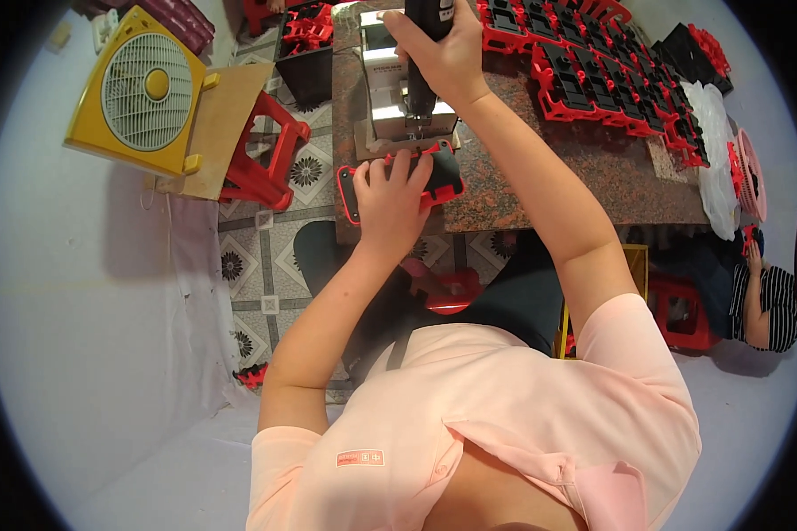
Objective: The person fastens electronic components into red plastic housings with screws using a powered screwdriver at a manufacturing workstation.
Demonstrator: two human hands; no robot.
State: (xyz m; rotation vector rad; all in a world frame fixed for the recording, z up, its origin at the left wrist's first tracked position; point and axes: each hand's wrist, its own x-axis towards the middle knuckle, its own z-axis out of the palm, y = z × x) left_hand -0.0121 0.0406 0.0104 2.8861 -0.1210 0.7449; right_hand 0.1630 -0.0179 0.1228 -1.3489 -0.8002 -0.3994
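Observation:
My left hand (388,202) lies over a red and black plastic part (444,177) at the near edge of the speckled stone-look table (514,199). Its fingers are bent over the top and hide much of the part. Wrapped in my right hand (456,66) is a black electric screwdriver (428,22), held upright. The driver's thin tip points down at the front of a boxy, shiny screw feeder (388,80), just beyond the part. Whether the tip touches anything there, I cannot tell.
Rows of red and black parts (584,80) cover the table's right side, beside a clear plastic bag (715,164). At left a yellow box fan (87,115) stands by a red stool (270,150). A black bin (303,75) holds red pieces. Another person (775,305) sits at far right.

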